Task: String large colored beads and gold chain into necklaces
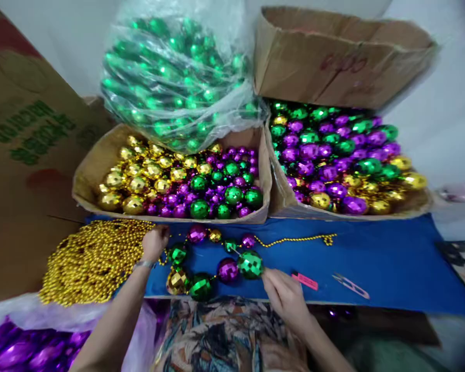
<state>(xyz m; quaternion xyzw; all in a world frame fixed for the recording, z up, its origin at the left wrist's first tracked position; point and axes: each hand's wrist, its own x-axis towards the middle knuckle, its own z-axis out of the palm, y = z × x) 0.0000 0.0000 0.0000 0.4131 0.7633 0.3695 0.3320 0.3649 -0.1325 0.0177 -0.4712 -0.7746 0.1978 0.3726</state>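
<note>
My left hand [156, 243] is closed in a pinch at the right edge of a heap of gold bead strings [89, 261], with gold beads showing at its fingertips and a small loop beneath. My right hand [284, 294] has its fingers closed at the right side of a large green faceted ball [250, 264]. A thin pale pin [235, 251] pokes out at that ball's upper left; its other end is hidden. Purple, gold and green balls form a ring on the blue table, including a purple ball [228, 270] and a dark green ball [200, 287]. A gold bead tail [294, 239] trails right.
Behind stand two cardboard boxes of shiny balls, a left box [89, 175] and a right box [281, 199]. A clear bag of green balls [178, 77] rests above. Pink-handled snips [352, 285] and a pink tag-like piece [305, 281] lie right on the blue table [395, 263].
</note>
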